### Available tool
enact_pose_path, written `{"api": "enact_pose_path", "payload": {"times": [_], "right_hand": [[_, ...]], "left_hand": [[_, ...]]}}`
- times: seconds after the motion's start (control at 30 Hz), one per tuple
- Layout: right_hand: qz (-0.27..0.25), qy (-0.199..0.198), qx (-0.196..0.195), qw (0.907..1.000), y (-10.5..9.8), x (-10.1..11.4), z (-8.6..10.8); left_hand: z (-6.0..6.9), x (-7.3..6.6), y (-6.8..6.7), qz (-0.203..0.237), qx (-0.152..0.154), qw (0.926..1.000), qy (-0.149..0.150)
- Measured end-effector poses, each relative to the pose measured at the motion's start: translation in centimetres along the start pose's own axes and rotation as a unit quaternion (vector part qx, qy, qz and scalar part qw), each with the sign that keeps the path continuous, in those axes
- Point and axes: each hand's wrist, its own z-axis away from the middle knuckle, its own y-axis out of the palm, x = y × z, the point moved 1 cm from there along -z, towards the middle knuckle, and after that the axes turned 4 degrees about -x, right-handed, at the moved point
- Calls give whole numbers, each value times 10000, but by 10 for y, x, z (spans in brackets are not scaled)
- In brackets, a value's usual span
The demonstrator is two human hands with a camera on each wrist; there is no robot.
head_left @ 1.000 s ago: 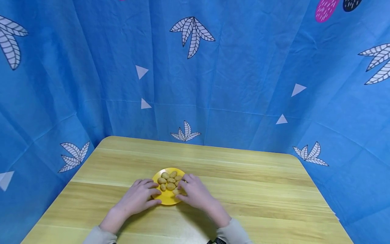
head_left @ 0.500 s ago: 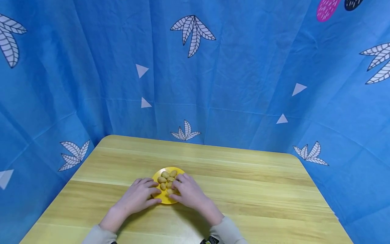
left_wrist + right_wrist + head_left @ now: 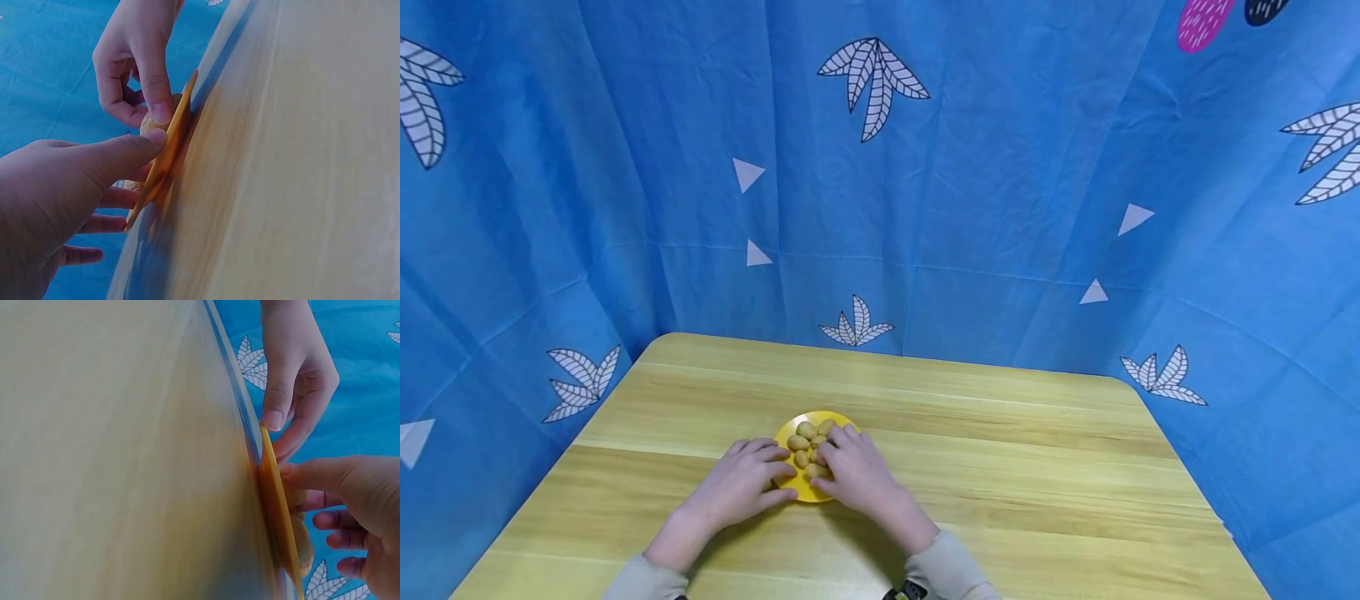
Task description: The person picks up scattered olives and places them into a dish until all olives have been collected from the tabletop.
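A round yellow plate (image 3: 808, 493) sits on the table with several small potatoes (image 3: 806, 430) on it. My left hand (image 3: 737, 487) lies at its left rim, fingers spread and fairly straight; the thumb touches the rim in the left wrist view. From the right, my right hand (image 3: 861, 477) reaches over the plate. Its thumb and fingers pinch a small potato (image 3: 152, 124) low over the front part of the plate. The right hand hides several potatoes on that side in the head view.
The light wood table (image 3: 1037, 467) extends around the plate. Blue curtains (image 3: 985, 208) with white leaf prints hang behind its back edge and along both sides. A dark band (image 3: 906, 592) shows at the right wrist.
My right hand has moved left across the plate with the pinched potato, from the right side towards the middle front. My left hand has stayed at the rim.
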Motion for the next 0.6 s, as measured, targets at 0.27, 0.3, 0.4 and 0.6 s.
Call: {"api": "enact_pose_path", "payload": {"times": [0.27,0.3,0.4,0.6], "right_hand": [[331,-41,-179,9993,6,1,-2],[351,-35,-190,9992,6,1,-2],[397,-23,-228,9989,7,1,-2],[415,-33,-298,9987,6,3,-2]], "left_hand": [[1,0,1,40,-43,10000,20],[1,0,1,37,-44,10000,20],[0,0,1,8,-56,10000,28],[0,-1,0,-86,-76,9999,19]]}}
